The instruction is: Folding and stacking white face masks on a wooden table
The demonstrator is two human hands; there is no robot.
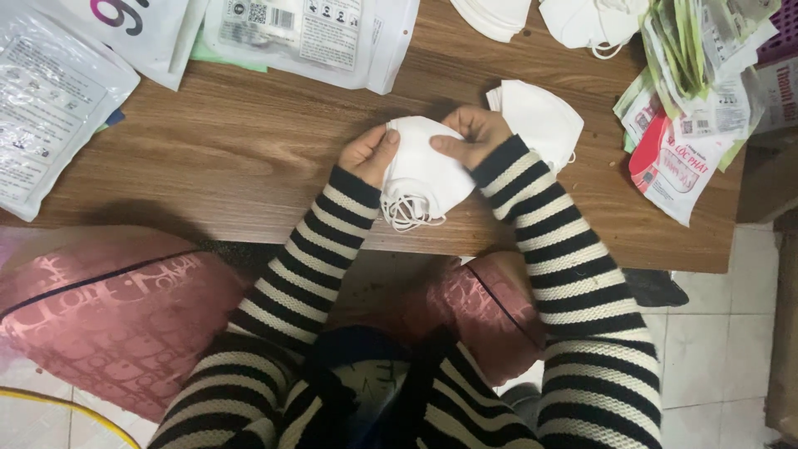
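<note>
A small stack of folded white face masks (422, 170) rests near the front edge of a low wooden table (241, 150), its elastic ear loops hanging toward me. My left hand (370, 154) grips the stack's left side with the thumb on top. My right hand (475, 133) holds the right side, fingers curled over the upper edge. Both arms wear black-and-white striped sleeves. Just right of my right hand lies another pile of white masks (544, 120), partly hidden by that hand.
Large white printed plastic bags (50, 100) lie at the left and top left (316, 37). More white masks (582, 21) sit at the top. A heap of small printed packets (698, 91) fills the right end. Pink patterned cushions (108, 316) and tiled floor (723, 333) lie below.
</note>
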